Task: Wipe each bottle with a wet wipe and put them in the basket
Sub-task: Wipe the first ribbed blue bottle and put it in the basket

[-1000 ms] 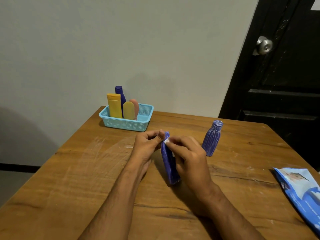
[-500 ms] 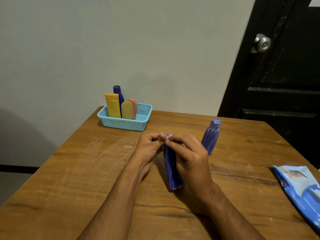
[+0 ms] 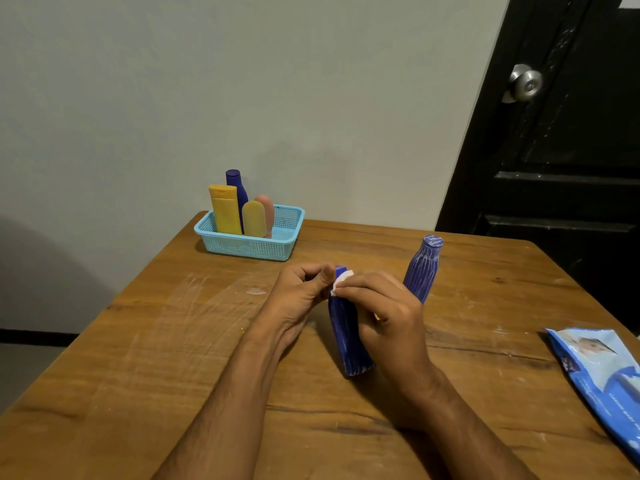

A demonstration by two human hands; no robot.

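I am holding a ribbed blue bottle (image 3: 348,336) upright between my two hands, its base resting on the wooden table (image 3: 145,348). My left hand (image 3: 299,299) is curling at the bottle's top, thumb against the cap. My right hand (image 3: 388,317) is wrapping around its far side and pinching a small white wet wipe (image 3: 341,285) against the neck. A second ribbed blue bottle (image 3: 423,268) is standing just behind my right hand. The turquoise basket (image 3: 249,245) is sitting well apart at the table's far edge, holding four bottles. A blue wipes packet (image 3: 602,379) is lying at my right.
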